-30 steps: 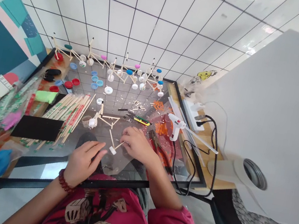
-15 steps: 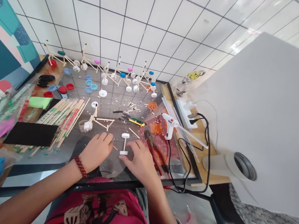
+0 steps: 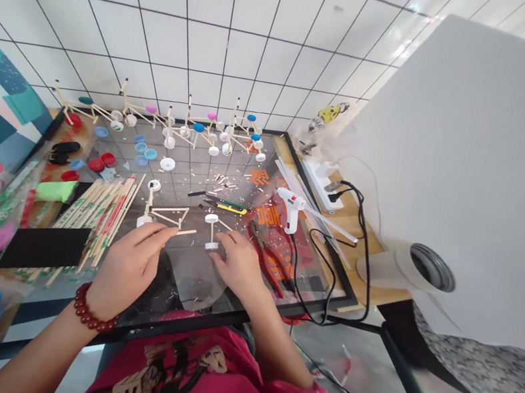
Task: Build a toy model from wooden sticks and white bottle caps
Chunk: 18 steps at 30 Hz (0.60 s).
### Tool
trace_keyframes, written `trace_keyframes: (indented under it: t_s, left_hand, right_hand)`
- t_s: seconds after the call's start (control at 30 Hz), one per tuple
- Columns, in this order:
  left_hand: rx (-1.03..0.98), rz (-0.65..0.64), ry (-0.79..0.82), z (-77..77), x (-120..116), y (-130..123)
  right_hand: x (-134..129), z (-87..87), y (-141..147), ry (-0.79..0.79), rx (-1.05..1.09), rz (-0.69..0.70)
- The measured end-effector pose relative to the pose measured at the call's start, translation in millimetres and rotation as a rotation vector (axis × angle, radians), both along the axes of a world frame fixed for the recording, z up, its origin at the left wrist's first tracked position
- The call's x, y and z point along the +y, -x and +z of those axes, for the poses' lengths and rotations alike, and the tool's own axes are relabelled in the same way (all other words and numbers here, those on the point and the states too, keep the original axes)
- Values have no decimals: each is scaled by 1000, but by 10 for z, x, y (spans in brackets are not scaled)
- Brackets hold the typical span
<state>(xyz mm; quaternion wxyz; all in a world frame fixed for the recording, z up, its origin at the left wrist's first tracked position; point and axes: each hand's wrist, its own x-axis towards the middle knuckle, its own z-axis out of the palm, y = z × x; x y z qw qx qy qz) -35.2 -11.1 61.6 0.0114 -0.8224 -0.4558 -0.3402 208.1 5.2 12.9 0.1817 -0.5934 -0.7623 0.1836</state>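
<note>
Between the fingertips of my left hand (image 3: 130,268) is a short wooden stick (image 3: 186,232), its free end pointing right. My right hand (image 3: 241,262) has its fingers at a small axle (image 3: 211,233) with a white cap at each end, pinching around the nearer cap. Just beyond my left hand, a stick frame (image 3: 171,213) with white wheels lies on the glass; my hand partly hides it. A loose stick touches or passes close to the axle's far cap.
Stick models with coloured caps (image 3: 198,127) line the back edge. Bundled sticks (image 3: 108,210) and a black sheet (image 3: 45,247) lie left. Pliers (image 3: 272,259), a glue gun (image 3: 291,208), a cutter (image 3: 231,208) and black cables (image 3: 362,221) lie right and centre.
My left hand has drawn back to the left and now holds a short stick. My right hand stays at the axle. The whole view has shifted slightly.
</note>
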Motion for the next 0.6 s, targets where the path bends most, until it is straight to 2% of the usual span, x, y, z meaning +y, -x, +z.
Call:
trace_keyframes:
  t_s: [0.07, 0.17, 0.23, 0.33, 0.47, 0.6]
  left_hand:
    - [-82, -14, 54, 20, 2, -58]
    - [-152, 27, 72, -57, 10, -208]
    - [-155, 46, 63, -112, 36, -297]
    - [-81, 51, -32, -109, 111, -344]
    - [-3, 74, -237, -9, 190, -257]
    - [-15, 92, -312, -4, 166, -149]
  right_hand:
    - [51, 57, -10, -105, 104, 39]
    - [98, 175, 10, -248, 167, 190]
    - [147, 250, 49, -289, 128, 278]
    - [290, 299, 117, -294, 114, 308]
    - [560, 182, 175, -203, 352, 216]
    - [784, -14, 184, 78, 588, 72]
